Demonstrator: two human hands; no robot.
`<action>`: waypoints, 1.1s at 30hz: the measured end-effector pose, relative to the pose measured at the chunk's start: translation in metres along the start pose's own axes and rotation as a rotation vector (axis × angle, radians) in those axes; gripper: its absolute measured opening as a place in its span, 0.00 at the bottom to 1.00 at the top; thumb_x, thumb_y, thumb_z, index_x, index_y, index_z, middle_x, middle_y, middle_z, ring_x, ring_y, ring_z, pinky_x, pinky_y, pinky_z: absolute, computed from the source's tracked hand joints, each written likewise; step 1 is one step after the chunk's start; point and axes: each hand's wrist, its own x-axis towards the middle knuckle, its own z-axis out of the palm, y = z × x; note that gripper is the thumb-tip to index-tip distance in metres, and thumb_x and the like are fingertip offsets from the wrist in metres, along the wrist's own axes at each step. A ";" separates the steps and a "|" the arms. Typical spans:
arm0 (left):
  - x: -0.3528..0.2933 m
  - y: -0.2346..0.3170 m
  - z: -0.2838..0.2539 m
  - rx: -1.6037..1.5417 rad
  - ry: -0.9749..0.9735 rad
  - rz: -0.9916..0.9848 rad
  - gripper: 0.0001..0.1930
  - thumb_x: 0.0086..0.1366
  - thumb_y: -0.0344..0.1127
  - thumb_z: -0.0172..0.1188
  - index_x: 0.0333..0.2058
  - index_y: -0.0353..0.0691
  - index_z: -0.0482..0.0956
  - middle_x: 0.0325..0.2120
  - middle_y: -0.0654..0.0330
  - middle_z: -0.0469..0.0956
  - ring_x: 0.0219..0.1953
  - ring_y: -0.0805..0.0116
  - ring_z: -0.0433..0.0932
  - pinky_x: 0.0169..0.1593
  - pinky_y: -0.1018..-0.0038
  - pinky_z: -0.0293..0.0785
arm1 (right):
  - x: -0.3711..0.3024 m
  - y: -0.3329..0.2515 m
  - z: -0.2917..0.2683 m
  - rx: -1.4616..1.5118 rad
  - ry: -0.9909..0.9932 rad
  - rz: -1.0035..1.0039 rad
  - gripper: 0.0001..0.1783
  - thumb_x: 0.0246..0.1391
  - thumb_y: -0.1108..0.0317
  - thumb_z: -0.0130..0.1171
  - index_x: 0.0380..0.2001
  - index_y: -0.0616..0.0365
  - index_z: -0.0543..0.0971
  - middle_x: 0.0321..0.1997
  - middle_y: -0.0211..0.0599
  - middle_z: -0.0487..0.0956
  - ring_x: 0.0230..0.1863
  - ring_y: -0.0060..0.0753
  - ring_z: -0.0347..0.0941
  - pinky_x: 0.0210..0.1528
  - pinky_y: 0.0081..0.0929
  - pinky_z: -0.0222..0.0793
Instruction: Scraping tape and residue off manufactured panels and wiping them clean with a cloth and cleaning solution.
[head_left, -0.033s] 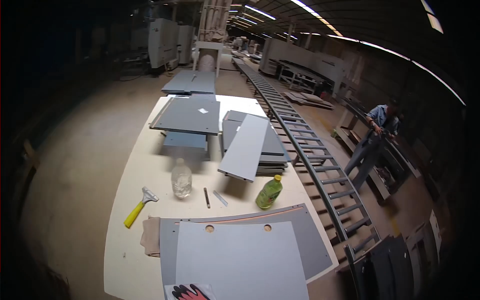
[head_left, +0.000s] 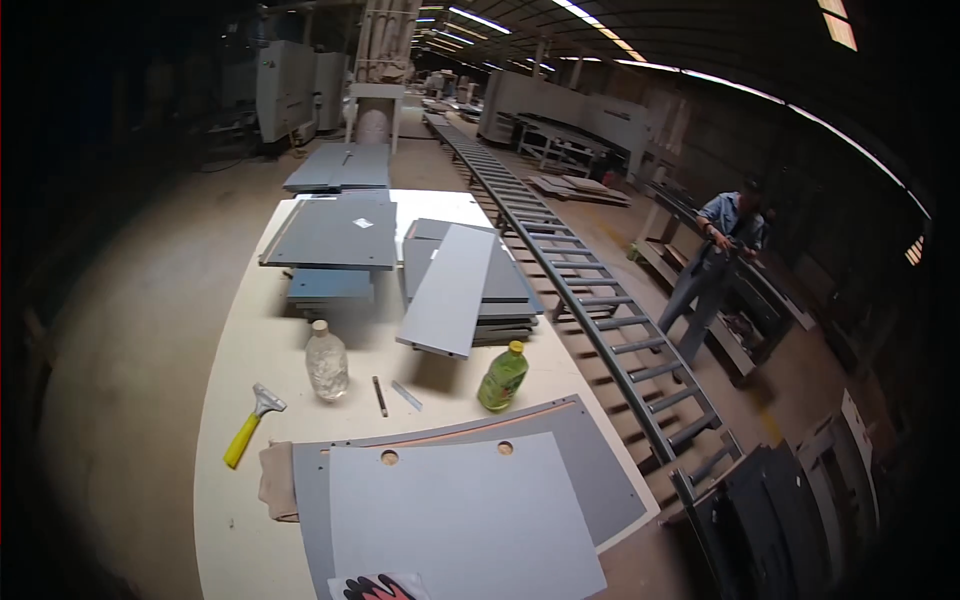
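Note:
Neither of my hands can be made out. At the lower edge, a red-and-black glove shape on a white patch is cut off. Whether it is worn, lying there or printed, I cannot tell. Just beyond it lies a light grey panel with two round holes near its far edge. Under that is a darker grey panel. A beige cloth touches the left side of the panels. Farther left lies a scraper with a yellow handle.
A clear bottle, a dark slim tool, a small metal strip and a green bottle are on the white table. Panel stacks stand beyond. Right of the table runs a roller conveyor; a person stands past it.
The view has turned slightly right, so the table, panels and bottles sit farther left in the picture. No object has visibly been moved.

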 end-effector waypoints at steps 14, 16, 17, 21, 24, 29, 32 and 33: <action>0.029 -0.004 -0.019 -0.049 -0.016 0.091 0.15 0.60 0.35 0.60 0.41 0.38 0.66 0.28 0.57 0.75 0.26 0.66 0.78 0.23 0.76 0.75 | -0.180 0.027 -0.022 -0.150 0.405 0.902 0.29 0.52 0.50 0.47 0.55 0.52 0.65 0.62 0.40 0.62 0.65 0.41 0.52 0.66 0.50 0.38; 0.025 -0.004 -0.012 -0.047 -0.013 0.102 0.18 0.59 0.39 0.60 0.43 0.36 0.66 0.31 0.53 0.74 0.29 0.62 0.77 0.28 0.74 0.75 | -0.139 -0.008 0.003 0.114 0.456 0.654 0.30 0.52 0.47 0.44 0.56 0.48 0.64 0.64 0.36 0.61 0.67 0.33 0.49 0.68 0.48 0.34; 0.022 -0.003 -0.007 -0.048 -0.010 0.107 0.20 0.59 0.41 0.60 0.44 0.35 0.65 0.33 0.52 0.74 0.31 0.60 0.77 0.30 0.72 0.75 | -0.120 -0.022 0.012 0.170 0.395 0.419 0.27 0.52 0.55 0.43 0.55 0.51 0.64 0.64 0.37 0.61 0.67 0.35 0.48 0.69 0.47 0.33; 0.015 0.001 0.017 -0.048 -0.014 0.130 0.29 0.58 0.49 0.59 0.48 0.31 0.64 0.39 0.44 0.72 0.37 0.53 0.76 0.39 0.67 0.74 | -0.092 -0.033 0.030 0.321 0.308 0.163 0.24 0.51 0.69 0.40 0.53 0.54 0.67 0.64 0.36 0.61 0.68 0.36 0.48 0.70 0.42 0.33; 0.008 0.002 0.024 -0.053 0.008 0.140 0.36 0.57 0.56 0.58 0.50 0.28 0.63 0.43 0.39 0.71 0.41 0.47 0.75 0.46 0.63 0.74 | -0.143 0.007 -0.005 0.151 0.225 0.429 0.27 0.52 0.58 0.44 0.56 0.54 0.64 0.63 0.39 0.61 0.67 0.40 0.50 0.68 0.45 0.36; 0.024 -0.002 0.008 0.060 0.002 0.163 0.50 0.52 0.67 0.54 0.53 0.18 0.58 0.49 0.33 0.67 0.44 0.43 0.74 0.53 0.60 0.71 | -0.347 0.154 0.001 -0.101 0.681 1.577 0.26 0.56 0.54 0.48 0.52 0.62 0.69 0.55 0.52 0.68 0.61 0.51 0.57 0.64 0.46 0.47; 0.031 0.002 0.024 0.066 -0.228 0.313 0.37 0.56 0.67 0.52 0.54 0.44 0.60 0.34 0.57 0.72 0.16 0.70 0.59 0.22 0.76 0.59 | -0.420 0.182 -0.041 0.186 1.562 0.910 0.36 0.59 0.43 0.44 0.54 0.67 0.67 0.51 0.47 0.72 0.53 0.39 0.67 0.55 0.31 0.60; 0.022 0.003 0.028 0.103 -0.146 0.323 0.39 0.54 0.67 0.53 0.54 0.43 0.61 0.36 0.55 0.72 0.21 0.64 0.67 0.26 0.70 0.67 | -0.400 0.162 -0.057 0.431 1.624 1.039 0.35 0.60 0.44 0.43 0.55 0.67 0.65 0.52 0.45 0.71 0.55 0.37 0.65 0.57 0.30 0.59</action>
